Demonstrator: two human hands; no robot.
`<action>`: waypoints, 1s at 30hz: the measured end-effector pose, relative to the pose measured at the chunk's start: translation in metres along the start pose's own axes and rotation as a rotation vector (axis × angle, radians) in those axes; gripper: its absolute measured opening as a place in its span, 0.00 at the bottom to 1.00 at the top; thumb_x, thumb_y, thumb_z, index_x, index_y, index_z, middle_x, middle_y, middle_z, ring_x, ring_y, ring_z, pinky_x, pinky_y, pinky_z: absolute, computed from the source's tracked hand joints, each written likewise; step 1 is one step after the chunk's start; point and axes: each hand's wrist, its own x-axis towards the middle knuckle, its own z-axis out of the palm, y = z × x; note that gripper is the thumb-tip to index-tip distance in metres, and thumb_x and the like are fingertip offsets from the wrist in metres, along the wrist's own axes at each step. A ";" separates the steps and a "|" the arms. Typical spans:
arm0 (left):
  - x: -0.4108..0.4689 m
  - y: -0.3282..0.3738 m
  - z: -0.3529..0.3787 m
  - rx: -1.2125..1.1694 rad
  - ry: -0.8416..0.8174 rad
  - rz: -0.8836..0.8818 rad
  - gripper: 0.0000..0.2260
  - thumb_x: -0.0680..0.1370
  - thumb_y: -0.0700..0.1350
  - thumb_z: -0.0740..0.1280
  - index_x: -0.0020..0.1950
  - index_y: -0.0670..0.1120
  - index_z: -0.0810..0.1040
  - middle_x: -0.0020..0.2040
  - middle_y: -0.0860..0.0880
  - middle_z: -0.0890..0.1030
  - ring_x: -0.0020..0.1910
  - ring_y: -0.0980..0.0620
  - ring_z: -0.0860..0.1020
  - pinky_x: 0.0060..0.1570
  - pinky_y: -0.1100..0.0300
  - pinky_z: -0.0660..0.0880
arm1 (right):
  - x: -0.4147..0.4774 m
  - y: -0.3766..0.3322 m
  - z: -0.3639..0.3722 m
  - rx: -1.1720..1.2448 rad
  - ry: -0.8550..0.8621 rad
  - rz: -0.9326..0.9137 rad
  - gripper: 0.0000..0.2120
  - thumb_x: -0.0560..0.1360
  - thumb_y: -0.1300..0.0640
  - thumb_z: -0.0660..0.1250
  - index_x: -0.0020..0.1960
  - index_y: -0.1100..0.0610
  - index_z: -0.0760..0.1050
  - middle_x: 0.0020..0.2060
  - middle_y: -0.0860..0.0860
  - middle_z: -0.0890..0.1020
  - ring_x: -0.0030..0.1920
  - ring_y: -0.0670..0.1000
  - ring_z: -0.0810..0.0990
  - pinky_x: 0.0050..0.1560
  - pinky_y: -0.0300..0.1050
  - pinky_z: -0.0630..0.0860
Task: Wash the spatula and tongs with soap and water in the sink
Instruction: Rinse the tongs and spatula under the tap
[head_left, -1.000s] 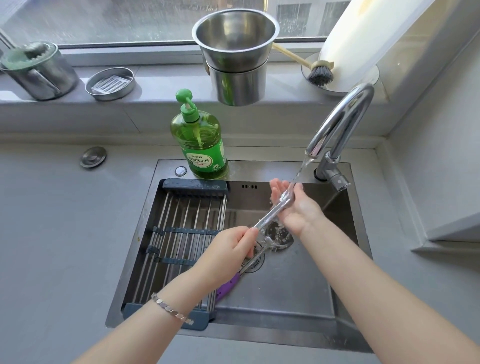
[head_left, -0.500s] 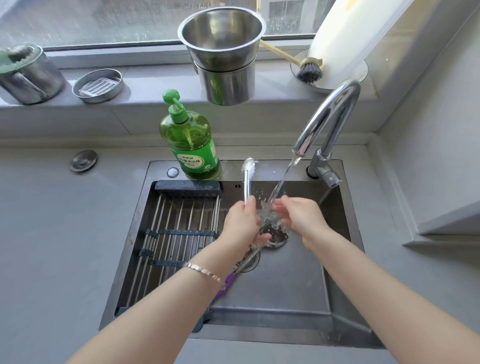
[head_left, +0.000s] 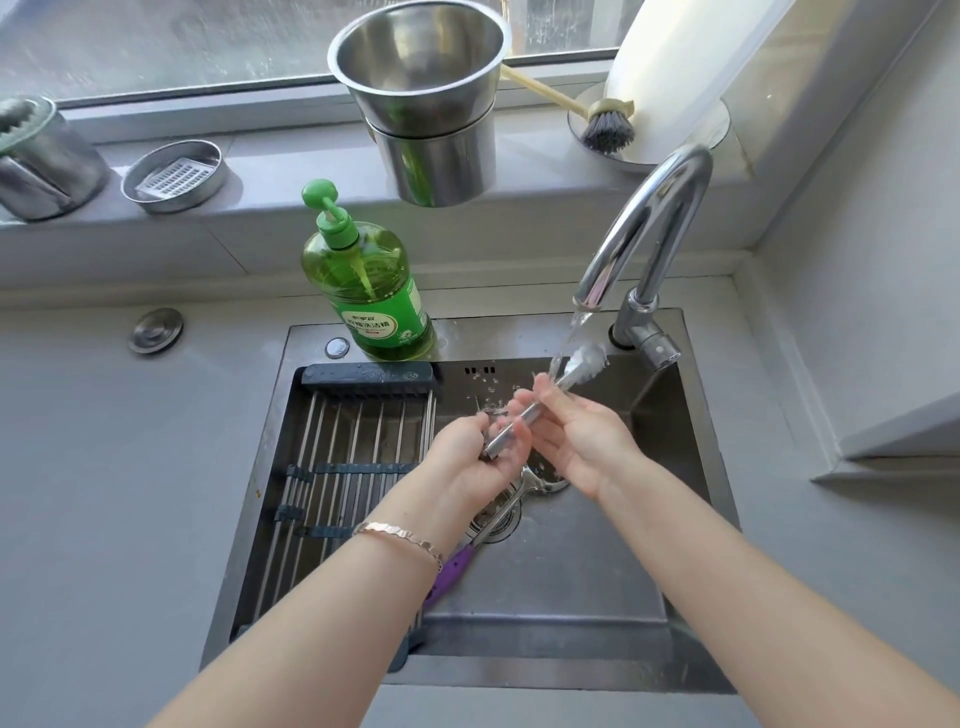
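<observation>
Over the steel sink (head_left: 561, 582), my left hand (head_left: 462, 467) grips the lower end of the metal tongs (head_left: 522, 418). They slant up to the right, and their tip sits in the water stream from the faucet (head_left: 649, 223). My right hand (head_left: 587, 447) has its fingers closed around the middle of the tongs. The spatula (head_left: 452, 569), with a purple handle and a metal shaft, lies on the sink floor under my left wrist. Its head reaches the drain and is partly hidden by my hands.
A green soap pump bottle (head_left: 366, 283) stands on the sink's back rim. A roll-up drying rack (head_left: 337, 467) covers the sink's left half. Steel pots (head_left: 431, 104), a dish brush (head_left: 605, 124) and a soap dish (head_left: 174, 176) sit on the windowsill.
The tongs have swung from upright, left of the stream, to slanting right with their tip under the water. My right hand has closed on them.
</observation>
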 end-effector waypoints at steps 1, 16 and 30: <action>-0.001 0.000 -0.001 0.097 0.017 -0.001 0.12 0.83 0.43 0.52 0.47 0.36 0.68 0.39 0.42 0.71 0.17 0.52 0.73 0.17 0.65 0.74 | 0.000 -0.001 0.003 -0.048 0.020 -0.019 0.08 0.73 0.57 0.68 0.44 0.64 0.77 0.32 0.54 0.83 0.31 0.49 0.83 0.31 0.40 0.80; -0.009 -0.026 0.000 1.389 -0.141 0.221 0.18 0.79 0.58 0.56 0.41 0.45 0.70 0.27 0.52 0.65 0.23 0.56 0.62 0.23 0.67 0.62 | -0.005 -0.013 0.001 -0.385 0.157 -0.243 0.11 0.75 0.56 0.68 0.38 0.62 0.77 0.27 0.53 0.82 0.26 0.48 0.81 0.35 0.45 0.80; -0.013 -0.016 -0.048 1.666 0.102 0.502 0.22 0.80 0.56 0.55 0.70 0.47 0.59 0.42 0.44 0.81 0.35 0.48 0.81 0.35 0.58 0.77 | -0.006 0.018 0.003 -0.233 -0.004 -0.001 0.09 0.78 0.54 0.63 0.45 0.60 0.76 0.38 0.55 0.84 0.33 0.47 0.84 0.31 0.35 0.77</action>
